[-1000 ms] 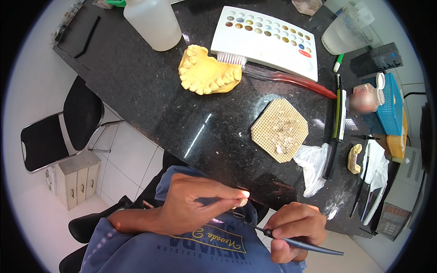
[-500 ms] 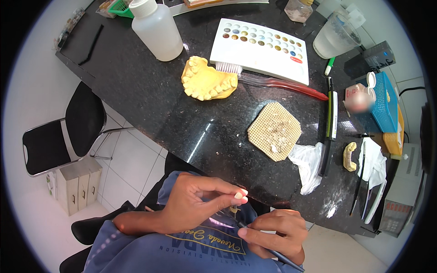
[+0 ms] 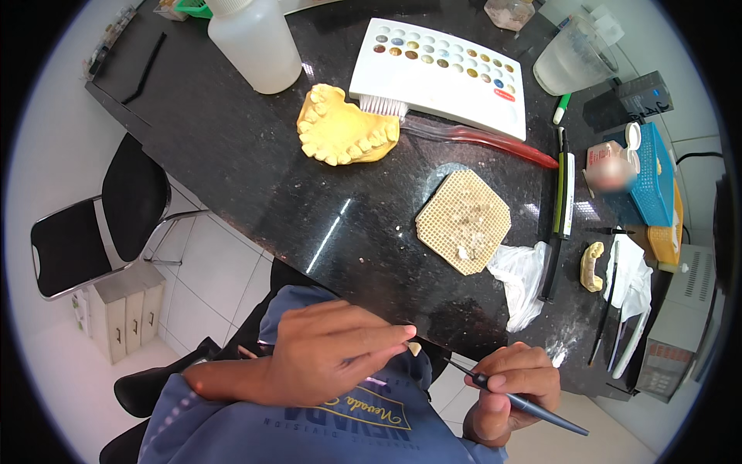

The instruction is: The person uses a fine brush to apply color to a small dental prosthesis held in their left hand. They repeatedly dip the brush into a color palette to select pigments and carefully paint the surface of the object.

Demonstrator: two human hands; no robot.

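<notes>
My left hand (image 3: 332,352) is closed in a pinch in front of my shirt, palm side turned away. At its fingertips is a small cream tooth-shaped piece, likely a dental crown (image 3: 415,349); what links it to the fingers is partly hidden. To its right, my right hand (image 3: 514,390) grips a slim brush (image 3: 541,414) with a blue-grey handle, its thin dark tip angled up and left toward the crown. Brush tip and crown are apart. Beyond the hands, a cream honeycomb firing tray (image 3: 464,220) with white residue lies on the black worktop (image 3: 325,267).
A yellow plaster dental model (image 3: 348,135) rests beside a red-handled brush (image 3: 495,143) and a white paint palette (image 3: 440,85). White tissue (image 3: 518,286), a small tooth model (image 3: 592,267) and thin tools (image 3: 607,309) lie right. A white bottle (image 3: 255,46) stands far left.
My right hand has moved right and slightly up with the brush, drawing its tip away from the crown. My left hand has turned, with its fingers now straighter around the crown.
</notes>
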